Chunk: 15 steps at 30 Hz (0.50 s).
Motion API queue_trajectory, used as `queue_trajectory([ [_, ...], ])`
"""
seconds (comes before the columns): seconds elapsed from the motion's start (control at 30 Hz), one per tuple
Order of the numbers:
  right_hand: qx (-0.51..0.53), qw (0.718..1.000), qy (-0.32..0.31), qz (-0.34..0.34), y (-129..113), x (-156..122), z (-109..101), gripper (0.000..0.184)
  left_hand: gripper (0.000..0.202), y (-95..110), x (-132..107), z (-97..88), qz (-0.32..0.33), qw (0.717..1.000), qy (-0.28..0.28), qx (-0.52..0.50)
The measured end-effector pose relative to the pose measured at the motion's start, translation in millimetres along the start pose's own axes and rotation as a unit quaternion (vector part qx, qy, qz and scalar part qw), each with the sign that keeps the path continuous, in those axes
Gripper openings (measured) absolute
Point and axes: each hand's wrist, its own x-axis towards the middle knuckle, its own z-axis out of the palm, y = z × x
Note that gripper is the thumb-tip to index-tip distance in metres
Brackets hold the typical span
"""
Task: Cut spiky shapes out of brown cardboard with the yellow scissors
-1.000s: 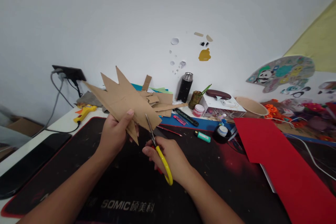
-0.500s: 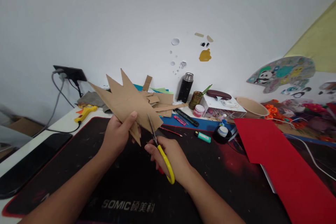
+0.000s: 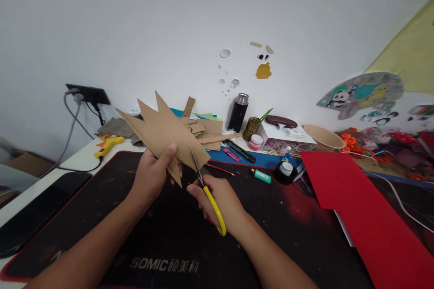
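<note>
Cardboard cutout [image 3: 162,133] pinched in left hand [image 3: 152,174], right hand [image 3: 217,198] gripping yellow scissors [image 3: 208,194], "SOMIC" mat [image 3: 162,264].

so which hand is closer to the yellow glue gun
Left. The left hand holds the cardboard cutout just right of the glue gun; the right hand, gripping the scissors, sits farther right.

Both hands [image 3: 154,174] raised, fingers [image 3: 172,148] curled.

scissors [image 3: 206,189] deeper into cardboard [image 3: 166,133]
</note>
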Motion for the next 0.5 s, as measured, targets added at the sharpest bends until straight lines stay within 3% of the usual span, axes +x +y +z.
queue_trajectory([
  [0.2,-0.023,1.000,0.009,0.019,-2.0,-0.7,1.5,0.030,0.033,-1.7,1.1,2.6,-0.010,1.000,0.011,-0.006],
  [0.5,-0.065,0.998,0.020,-0.014,1.3,2.2,0.7,0.034,0.031,-9.4,1.6,2.7,-0.012,1.000,0.012,-0.015],
])
